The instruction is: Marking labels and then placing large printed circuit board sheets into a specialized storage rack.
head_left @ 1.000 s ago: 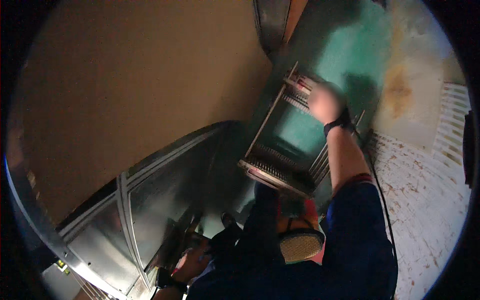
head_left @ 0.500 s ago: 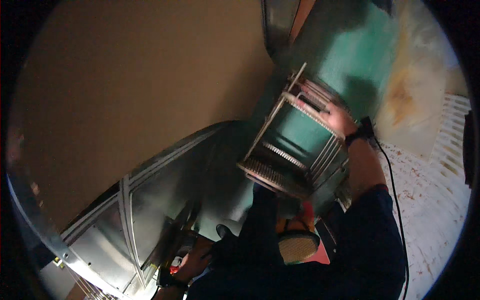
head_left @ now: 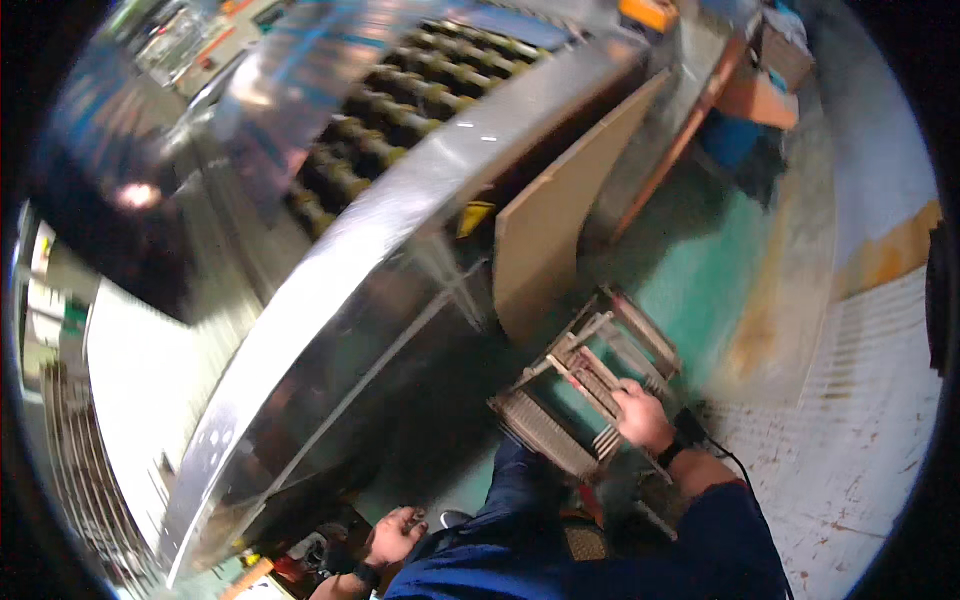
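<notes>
My right hand (head_left: 645, 418) is closed around a bar of a metal slotted rack (head_left: 548, 432). The rack has rows of fine ridges along its sides and open gaps in the frame, and it hangs tilted above the floor in front of my legs. At the lower left, my left hand (head_left: 393, 537) is held low beside my leg, its fingers loosely bent and apart with nothing seen in them. Close to that hand stand small dark and red items, too dim to name.
A long metal-sided machine (head_left: 400, 235) with rows of rollers (head_left: 420, 90) runs along my left. Against its far end leans a brown board (head_left: 560, 215). A stained white surface (head_left: 850, 430) and a black cable (head_left: 735, 462) are on the right. The floor (head_left: 690, 300) is green.
My view has swung up and away, so the brown board looks smaller and the roller machine shows. The rack, still in my right hand, sits lower in view and is turned. My left hand shows more clearly.
</notes>
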`<state>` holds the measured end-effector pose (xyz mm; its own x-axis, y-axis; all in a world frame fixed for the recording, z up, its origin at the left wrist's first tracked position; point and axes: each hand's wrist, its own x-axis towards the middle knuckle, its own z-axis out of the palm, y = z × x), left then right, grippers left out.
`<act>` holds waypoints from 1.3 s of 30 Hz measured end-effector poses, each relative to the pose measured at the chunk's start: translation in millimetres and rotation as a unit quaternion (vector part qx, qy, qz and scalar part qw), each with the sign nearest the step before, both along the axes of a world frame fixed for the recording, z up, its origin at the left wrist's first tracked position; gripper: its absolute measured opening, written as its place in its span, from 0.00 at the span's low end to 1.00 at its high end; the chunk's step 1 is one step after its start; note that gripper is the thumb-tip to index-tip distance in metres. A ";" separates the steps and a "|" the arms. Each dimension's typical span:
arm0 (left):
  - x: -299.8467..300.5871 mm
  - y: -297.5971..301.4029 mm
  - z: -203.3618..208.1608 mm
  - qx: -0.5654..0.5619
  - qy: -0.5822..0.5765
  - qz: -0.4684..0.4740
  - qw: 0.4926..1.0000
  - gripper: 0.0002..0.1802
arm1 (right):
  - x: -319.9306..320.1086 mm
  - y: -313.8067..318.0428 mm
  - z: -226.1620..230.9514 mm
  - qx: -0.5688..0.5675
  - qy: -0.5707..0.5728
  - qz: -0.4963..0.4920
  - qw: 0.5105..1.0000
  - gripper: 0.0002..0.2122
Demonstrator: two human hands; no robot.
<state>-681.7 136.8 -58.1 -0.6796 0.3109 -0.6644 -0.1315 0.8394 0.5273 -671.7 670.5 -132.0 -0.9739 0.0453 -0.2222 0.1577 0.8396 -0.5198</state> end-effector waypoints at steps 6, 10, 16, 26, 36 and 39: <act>97.6 -97.4 -7.0 0.059 0.044 0.062 0.995 0.21 | 7.2 -80.8 193.0 0.037 0.110 0.063 0.991 0.16; 152.4 -138.1 1.8 0.190 0.017 0.173 0.966 0.20 | 33.1 -158.1 347.5 0.037 0.180 0.197 0.963 0.16; 177.5 -159.7 81.3 0.285 -0.015 0.239 0.928 0.30 | 28.5 -286.1 519.2 -0.071 0.240 0.298 0.921 0.23; 265.2 -125.9 163.3 0.470 0.152 0.530 0.690 0.31 | -18.8 -391.5 603.2 -0.284 0.264 0.516 0.764 0.13; 387.2 -16.4 274.7 0.204 0.642 0.731 0.110 0.11 | -62.7 -525.1 593.9 -0.432 0.070 0.721 0.537 0.25; 467.8 -7.3 309.5 0.142 0.594 0.791 0.030 0.10 | 18.1 -593.0 560.1 -0.416 -0.042 0.726 0.546 0.24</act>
<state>-213.9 129.6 251.4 0.5153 -0.8570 -0.0013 0.3647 0.2179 0.9053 -653.7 77.6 428.1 0.1670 -0.9114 0.3762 -0.3084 -0.4107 -0.8580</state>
